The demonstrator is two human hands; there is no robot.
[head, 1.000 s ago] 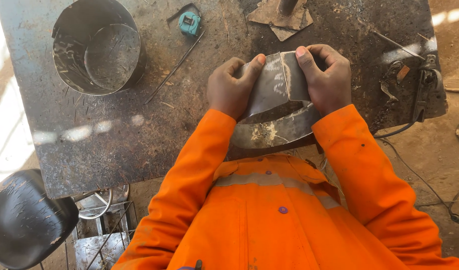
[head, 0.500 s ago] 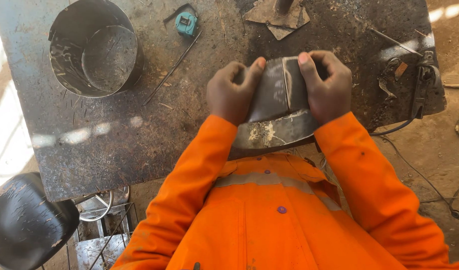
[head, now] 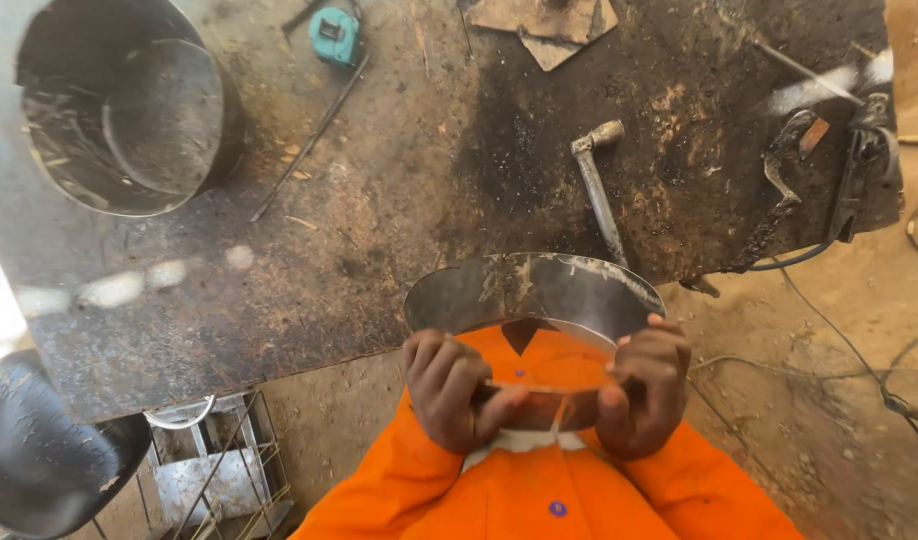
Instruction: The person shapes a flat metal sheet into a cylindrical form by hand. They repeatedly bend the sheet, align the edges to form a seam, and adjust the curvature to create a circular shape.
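Sheet (head: 535, 290), now lifted chestward off the table (head: 379, 230), gripped by left hand (head: 449, 385) and right hand (head: 644, 385) at its near ends, seemingly bending it.

No packages, labels, signs or screens anywhere in view.

1. I see a dark, scorched metal workbench (head: 379, 230) filling most of the view; I place everything else from it.
2. Below and right of the workbench lies bare sandy ground (head: 829, 400), with thin cables (head: 859, 350) trailing across it.
3. Under its lower left edge stands a wire rack (head: 214, 470).
4. Sunlight falls in pale patches (head: 129, 285) along the workbench's left side.
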